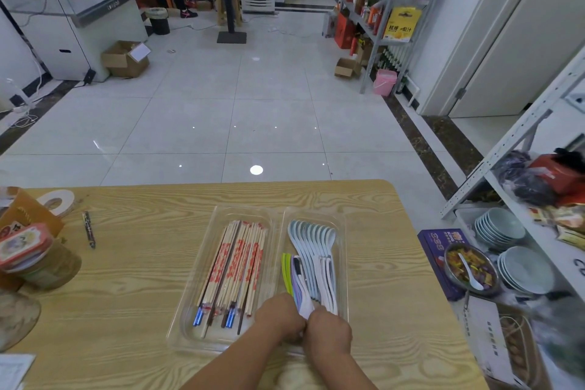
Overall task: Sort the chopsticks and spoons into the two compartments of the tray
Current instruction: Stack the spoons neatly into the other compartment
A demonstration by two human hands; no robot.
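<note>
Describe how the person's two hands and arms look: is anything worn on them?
Both the left hand and the right hand are bare: no gloves, and no rings or watch that I can see. The forearms are uncovered too, with no sleeves reaching into view.

Clear two-compartment tray on the wooden surface: chopsticks fill the left compartment, nested spoons the right. Left hand and right hand, touching, pinch the spoon handles' near ends.
</note>
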